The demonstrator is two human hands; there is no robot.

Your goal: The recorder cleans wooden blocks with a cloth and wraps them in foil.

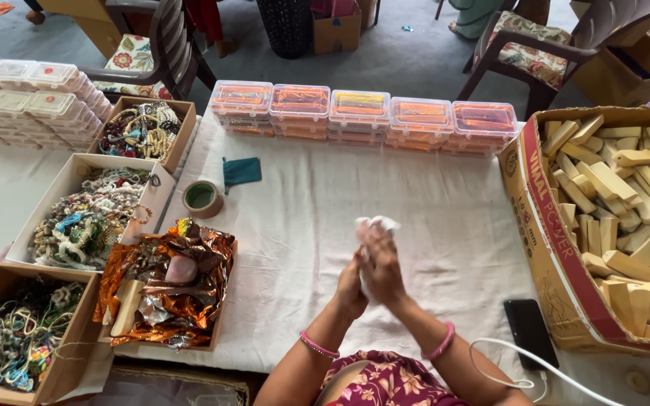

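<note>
My left hand (350, 289) and my right hand (382, 265) are pressed palm to palm above the white tablecloth (430, 203), at the middle of the table. Between them they hold a small white piece of cloth or paper (376, 223); its crumpled end sticks out above the fingertips. Most of it is hidden by the palms. A pink bangle is on each wrist. The nearest thing on the left is a cardboard box of coppery foil wrappers (178, 282), with a wooden block (127, 307) lying in it.
Left side: three open boxes of beaded threads and bracelets (84, 222), a tape roll (202, 198), a teal pouch (241, 171). A row of clear plastic boxes (359, 113) lines the far edge. A large carton of wooden blocks (618, 218) stands right; a black phone (530, 331) with white cable lies near it.
</note>
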